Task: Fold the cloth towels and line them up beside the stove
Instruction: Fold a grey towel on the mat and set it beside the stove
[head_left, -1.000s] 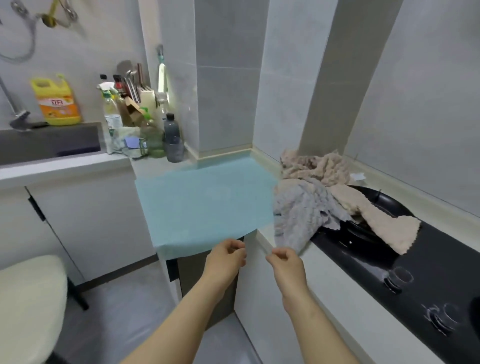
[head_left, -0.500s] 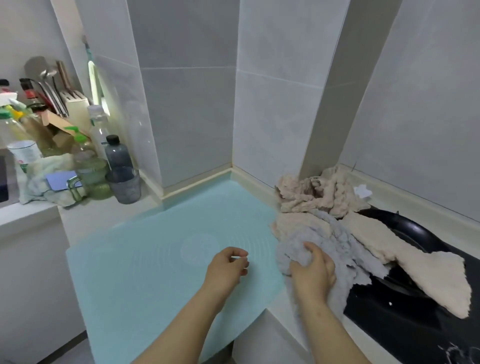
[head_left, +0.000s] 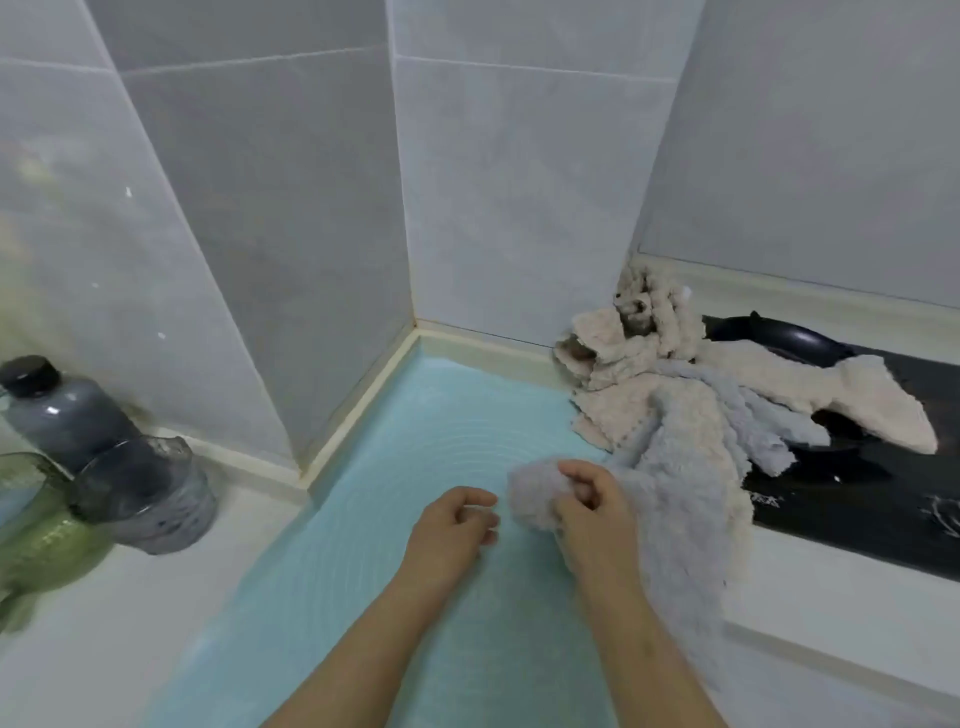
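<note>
A heap of fluffy cloth towels lies at the right of a light blue mat (head_left: 415, 447), partly spilling onto the black stove (head_left: 852, 509). The beige towels (head_left: 649, 364) are crumpled at the back, one stretching over the stove. A grey towel (head_left: 685, 467) drapes from the heap toward me. My right hand (head_left: 592, 509) grips a bunched end of the grey towel just above the mat. Beside it, a little to the left, my left hand (head_left: 452, 525) hovers over the mat with its fingers loosely curled and holding nothing.
A dark grey bottle (head_left: 57, 410), a grey glass cup (head_left: 150, 499) and a green glass jar (head_left: 36, 525) stand on the white counter at the left. Tiled walls meet in a corner behind the mat. A black pan (head_left: 779, 332) sits on the stove behind the towels.
The view has come closer to the counter. My right hand has pulled the grey towel's end left over the mat, bunching it. My left hand stays beside it, holding nothing.
</note>
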